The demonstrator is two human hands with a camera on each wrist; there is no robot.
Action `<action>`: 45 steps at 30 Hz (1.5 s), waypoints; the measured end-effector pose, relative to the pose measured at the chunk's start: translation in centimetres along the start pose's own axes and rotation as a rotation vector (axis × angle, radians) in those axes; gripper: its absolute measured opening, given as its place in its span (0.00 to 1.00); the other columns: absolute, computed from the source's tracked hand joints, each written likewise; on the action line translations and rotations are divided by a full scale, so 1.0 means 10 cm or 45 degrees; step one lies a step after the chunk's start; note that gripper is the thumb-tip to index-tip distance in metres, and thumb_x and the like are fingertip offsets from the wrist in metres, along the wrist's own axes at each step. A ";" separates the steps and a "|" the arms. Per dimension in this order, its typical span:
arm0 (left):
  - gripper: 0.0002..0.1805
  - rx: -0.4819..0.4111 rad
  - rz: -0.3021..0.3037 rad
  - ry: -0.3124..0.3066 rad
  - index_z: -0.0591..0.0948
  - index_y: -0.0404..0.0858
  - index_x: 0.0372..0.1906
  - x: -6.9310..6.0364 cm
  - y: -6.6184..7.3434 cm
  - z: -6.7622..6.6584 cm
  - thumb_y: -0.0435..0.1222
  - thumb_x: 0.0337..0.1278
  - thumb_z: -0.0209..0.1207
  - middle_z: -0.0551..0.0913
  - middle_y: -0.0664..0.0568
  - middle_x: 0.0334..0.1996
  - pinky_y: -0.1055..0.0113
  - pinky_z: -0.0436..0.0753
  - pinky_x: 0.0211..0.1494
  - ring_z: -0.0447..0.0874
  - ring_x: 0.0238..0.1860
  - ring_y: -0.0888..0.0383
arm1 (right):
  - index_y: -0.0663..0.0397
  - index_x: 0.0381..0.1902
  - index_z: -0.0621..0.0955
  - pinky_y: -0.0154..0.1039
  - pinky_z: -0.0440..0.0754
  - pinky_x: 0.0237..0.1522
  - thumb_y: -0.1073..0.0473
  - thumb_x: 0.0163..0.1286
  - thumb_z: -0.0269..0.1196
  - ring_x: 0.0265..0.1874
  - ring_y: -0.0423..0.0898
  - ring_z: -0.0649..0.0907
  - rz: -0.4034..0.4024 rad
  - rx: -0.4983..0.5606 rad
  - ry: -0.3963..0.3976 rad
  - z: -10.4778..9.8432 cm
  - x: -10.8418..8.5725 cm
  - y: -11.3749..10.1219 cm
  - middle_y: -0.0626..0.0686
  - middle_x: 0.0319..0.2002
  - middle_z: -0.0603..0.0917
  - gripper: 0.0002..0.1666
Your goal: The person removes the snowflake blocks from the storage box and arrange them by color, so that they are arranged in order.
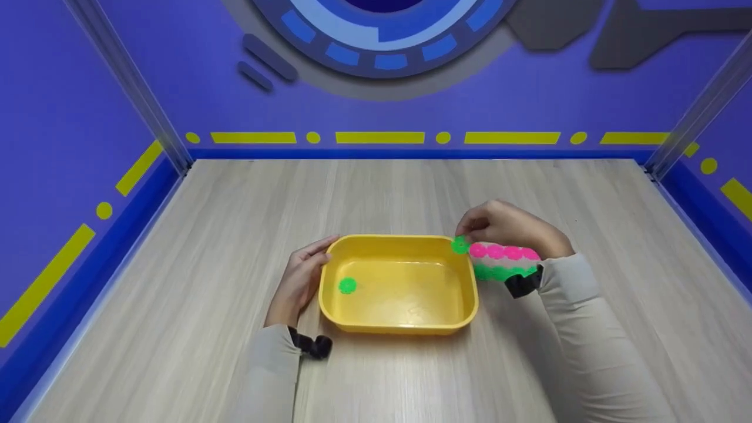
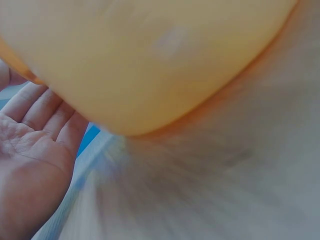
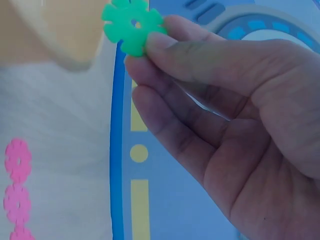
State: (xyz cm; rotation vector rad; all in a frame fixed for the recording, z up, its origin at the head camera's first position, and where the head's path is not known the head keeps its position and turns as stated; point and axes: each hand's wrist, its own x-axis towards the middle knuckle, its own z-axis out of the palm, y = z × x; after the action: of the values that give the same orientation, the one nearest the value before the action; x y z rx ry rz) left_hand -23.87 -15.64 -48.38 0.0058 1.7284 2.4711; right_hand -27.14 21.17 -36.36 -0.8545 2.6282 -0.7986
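Observation:
Near the middle of the table stands a shallow yellow plastic basin with rounded corners. At its left wall my left hand grips the side, thumb at the rim and fingers along the outside. A green notched snowflake disc lies inside, toward the left. My right hand pinches another green snowflake disc between thumb and fingertips, over the basin's back right corner. To the right of the basin, partly under the right wrist, lie a row of pink discs and a row of green discs.
The wood-grain table is bordered by a blue back wall and blue side walls. Black wrist cameras sit on both forearms, over light sleeves.

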 end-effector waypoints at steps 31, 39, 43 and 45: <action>0.26 0.006 -0.024 -0.009 0.71 0.25 0.63 0.01 0.00 -0.01 0.22 0.57 0.47 0.72 0.38 0.65 0.68 0.78 0.61 0.75 0.60 0.55 | 0.53 0.37 0.87 0.32 0.83 0.38 0.65 0.64 0.63 0.36 0.45 0.84 0.215 0.006 0.034 -0.18 -0.52 0.64 0.51 0.36 0.88 0.07; 0.26 0.034 -0.015 -0.022 0.71 0.26 0.64 -0.01 0.01 -0.01 0.23 0.57 0.48 0.72 0.38 0.65 0.65 0.77 0.62 0.75 0.60 0.55 | 0.55 0.38 0.87 0.42 0.84 0.39 0.64 0.63 0.64 0.35 0.43 0.84 0.293 0.047 0.018 -0.22 -0.67 0.83 0.54 0.38 0.88 0.07; 0.26 0.043 0.008 -0.042 0.70 0.25 0.64 -0.01 0.01 -0.01 0.23 0.57 0.48 0.72 0.38 0.64 0.65 0.78 0.61 0.76 0.59 0.55 | 0.58 0.40 0.86 0.40 0.84 0.38 0.65 0.64 0.63 0.35 0.41 0.84 0.326 0.079 0.004 -0.23 -0.74 0.93 0.56 0.40 0.88 0.08; 0.26 0.044 0.012 -0.044 0.70 0.25 0.64 -0.01 0.01 -0.01 0.23 0.57 0.48 0.72 0.38 0.64 0.65 0.78 0.61 0.76 0.59 0.55 | 0.59 0.40 0.86 0.38 0.83 0.37 0.65 0.64 0.63 0.34 0.40 0.84 0.332 0.093 -0.002 -0.23 -0.77 0.98 0.57 0.40 0.88 0.09</action>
State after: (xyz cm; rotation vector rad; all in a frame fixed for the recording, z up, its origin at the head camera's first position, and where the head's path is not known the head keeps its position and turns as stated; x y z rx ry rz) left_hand -23.76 -15.78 -48.35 0.0592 1.7605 2.4329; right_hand -26.44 33.40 -39.52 -0.4795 2.6180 -0.8157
